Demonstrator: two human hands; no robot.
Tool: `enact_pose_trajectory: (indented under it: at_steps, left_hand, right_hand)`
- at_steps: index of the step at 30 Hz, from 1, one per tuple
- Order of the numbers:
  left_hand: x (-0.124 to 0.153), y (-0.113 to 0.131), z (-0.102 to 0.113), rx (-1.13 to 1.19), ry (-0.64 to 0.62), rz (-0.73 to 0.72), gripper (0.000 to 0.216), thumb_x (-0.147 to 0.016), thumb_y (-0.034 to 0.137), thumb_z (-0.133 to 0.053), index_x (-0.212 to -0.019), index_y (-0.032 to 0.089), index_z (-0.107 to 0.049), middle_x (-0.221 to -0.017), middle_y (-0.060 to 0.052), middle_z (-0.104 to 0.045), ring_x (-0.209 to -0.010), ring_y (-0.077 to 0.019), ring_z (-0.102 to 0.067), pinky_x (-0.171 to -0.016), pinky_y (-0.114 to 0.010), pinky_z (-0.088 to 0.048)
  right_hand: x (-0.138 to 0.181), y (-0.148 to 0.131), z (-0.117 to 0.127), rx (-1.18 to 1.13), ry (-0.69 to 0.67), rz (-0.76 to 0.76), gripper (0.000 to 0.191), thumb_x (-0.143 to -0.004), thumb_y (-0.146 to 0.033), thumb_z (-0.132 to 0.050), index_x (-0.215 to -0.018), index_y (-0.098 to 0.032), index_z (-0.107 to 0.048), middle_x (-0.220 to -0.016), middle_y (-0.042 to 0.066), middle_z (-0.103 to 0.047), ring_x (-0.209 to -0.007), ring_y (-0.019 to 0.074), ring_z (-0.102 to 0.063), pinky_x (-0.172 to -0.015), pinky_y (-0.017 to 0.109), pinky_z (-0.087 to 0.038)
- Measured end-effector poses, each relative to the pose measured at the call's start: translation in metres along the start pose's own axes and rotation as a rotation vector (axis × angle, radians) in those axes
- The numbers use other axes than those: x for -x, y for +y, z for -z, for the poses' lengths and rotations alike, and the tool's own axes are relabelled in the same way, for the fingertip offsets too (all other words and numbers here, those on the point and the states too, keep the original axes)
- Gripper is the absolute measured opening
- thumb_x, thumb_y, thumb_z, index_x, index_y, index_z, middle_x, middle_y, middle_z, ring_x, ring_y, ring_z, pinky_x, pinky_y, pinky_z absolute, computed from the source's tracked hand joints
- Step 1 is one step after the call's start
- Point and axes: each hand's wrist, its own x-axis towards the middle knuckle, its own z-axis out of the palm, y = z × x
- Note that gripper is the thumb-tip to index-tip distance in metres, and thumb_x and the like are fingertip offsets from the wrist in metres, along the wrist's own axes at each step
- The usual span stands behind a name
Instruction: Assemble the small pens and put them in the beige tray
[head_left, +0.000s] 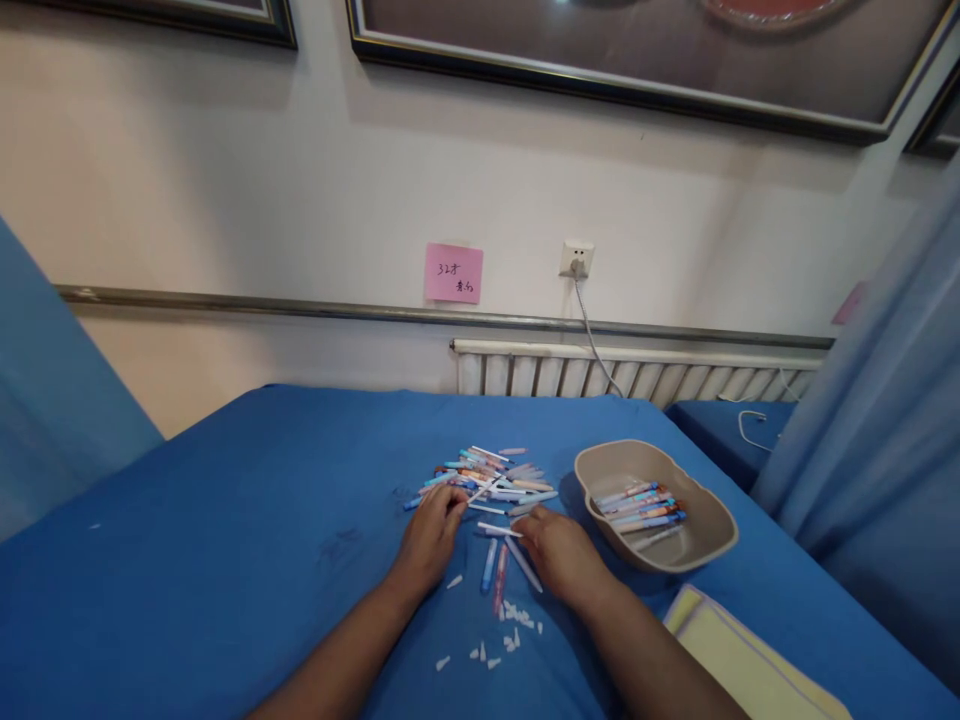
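Left of basin (711, 535): white stick (484, 490) pinched by left hand (433, 532), slanted basinward | white tube (496, 530) pinched by right hand (561, 553), pointed away

We look across a blue-draped desk (202, 540), where a tan basin (706, 545) stands. To the left of the basin, we see a jumbled pile of pens (487, 466) in white, blue, pink and grey. Left of the basin's near edge lie a blue pen (489, 566), a pink pen (500, 578) and a greyish pen (524, 566). Nearer us than the basin, small white cone-shaped pieces (517, 637) lie scattered leftward, and a pale yellow item (739, 655) lies flat. Dark smudges (341, 546) show well left of the basin.
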Motion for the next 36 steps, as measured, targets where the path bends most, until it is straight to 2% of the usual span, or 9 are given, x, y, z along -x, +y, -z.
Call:
enact_pose_trajectory:
  at_steps: [4,8,10,12,18,23,25,31,36]
  left_hand:
    - [0.000,0.001,0.000,0.045,-0.014,0.006,0.020,-0.086,0.033,-0.041,-0.080,0.020,-0.054,-0.084,-0.004,-0.060,-0.082,-0.0208,-0.054,-0.079,-0.034,-0.043]
    - [0.001,0.004,0.000,0.068,-0.042,0.017,0.019,-0.086,0.033,-0.041,-0.081,0.019,-0.054,-0.085,-0.004,-0.059,-0.083,-0.0206,-0.054,-0.078,-0.034,-0.043]
    - [0.001,0.005,0.001,0.070,-0.065,0.020,0.019,-0.086,0.033,-0.040,-0.081,0.019,-0.053,-0.085,-0.004,-0.058,-0.083,-0.0206,-0.054,-0.078,-0.034,-0.043]
    - [0.002,0.008,0.000,0.070,-0.092,0.022,0.020,-0.087,0.033,-0.040,-0.082,0.019,-0.053,-0.085,-0.004,-0.058,-0.083,-0.0208,-0.053,-0.078,-0.034,-0.043]
    - [0.011,0.025,-0.005,0.123,-0.152,-0.016,0.021,-0.088,0.033,-0.039,-0.081,0.019,-0.053,-0.083,-0.004,-0.057,-0.082,-0.0199,-0.053,-0.076,-0.031,-0.042]
    - [0.019,0.034,-0.008,0.205,-0.206,-0.022,0.022,-0.089,0.034,-0.040,-0.080,0.019,-0.054,-0.082,-0.004,-0.058,-0.080,-0.0190,-0.053,-0.074,-0.029,-0.042]
    - [0.020,0.035,-0.008,0.228,-0.227,-0.006,0.022,-0.088,0.035,-0.041,-0.080,0.019,-0.054,-0.081,-0.004,-0.058,-0.078,-0.0188,-0.054,-0.072,-0.029,-0.042]
    - [0.019,0.037,-0.006,0.297,-0.245,0.002,0.020,-0.085,0.036,-0.049,-0.083,0.018,-0.056,-0.079,-0.003,-0.060,-0.075,-0.0182,-0.055,-0.071,-0.029,-0.044]
    - [0.018,0.033,-0.006,0.414,-0.198,0.066,0.023,-0.078,0.036,-0.059,-0.091,0.017,-0.057,-0.083,-0.003,-0.060,-0.078,-0.0184,-0.056,-0.075,-0.030,-0.046]
  right_hand:
    - [-0.002,-0.001,-0.008,-0.072,0.067,0.034,0.027,-0.087,-0.017,-0.042,-0.103,-0.024,-0.063,-0.096,0.008,-0.063,-0.088,0.0198,-0.060,-0.077,0.028,-0.044]
    - [-0.008,0.007,-0.015,-0.357,0.301,-0.012,0.031,-0.084,-0.016,-0.045,-0.113,-0.019,-0.057,-0.107,0.009,-0.060,-0.098,0.0192,-0.057,-0.087,0.030,-0.044]
    - [-0.009,0.009,-0.015,-0.476,0.404,-0.055,0.032,-0.085,-0.017,-0.044,-0.114,-0.018,-0.056,-0.107,0.009,-0.061,-0.095,0.0186,-0.058,-0.085,0.031,-0.045]
    - [-0.009,0.007,-0.012,-0.571,0.449,-0.058,0.033,-0.085,-0.018,-0.043,-0.116,-0.019,-0.055,-0.105,0.009,-0.061,-0.091,0.0177,-0.059,-0.083,0.031,-0.047]
    - [-0.007,-0.014,-0.014,-0.772,0.422,-0.073,0.030,-0.082,-0.025,-0.052,-0.111,-0.021,-0.059,-0.093,0.005,-0.064,-0.079,0.0159,-0.060,-0.075,0.027,-0.048]
    - [-0.007,-0.027,-0.028,-0.826,0.387,-0.160,0.014,-0.082,-0.028,-0.054,-0.083,-0.019,-0.064,-0.073,0.001,-0.062,-0.068,0.0145,-0.058,-0.063,0.023,-0.045]
    - [-0.008,-0.030,-0.029,-0.839,0.373,-0.158,0.013,-0.082,-0.027,-0.052,-0.080,-0.019,-0.062,-0.070,0.000,-0.062,-0.065,0.0137,-0.058,-0.061,0.021,-0.044]
    - [-0.006,-0.032,-0.017,-0.742,0.390,-0.161,0.013,-0.082,-0.026,-0.052,-0.072,-0.019,-0.058,-0.070,-0.001,-0.060,-0.067,0.0135,-0.056,-0.061,0.021,-0.041]
    - [-0.003,-0.032,-0.016,-0.759,0.263,-0.171,0.012,-0.083,-0.025,-0.049,-0.078,-0.020,-0.057,-0.068,-0.002,-0.062,-0.062,0.0129,-0.057,-0.057,0.020,-0.040]
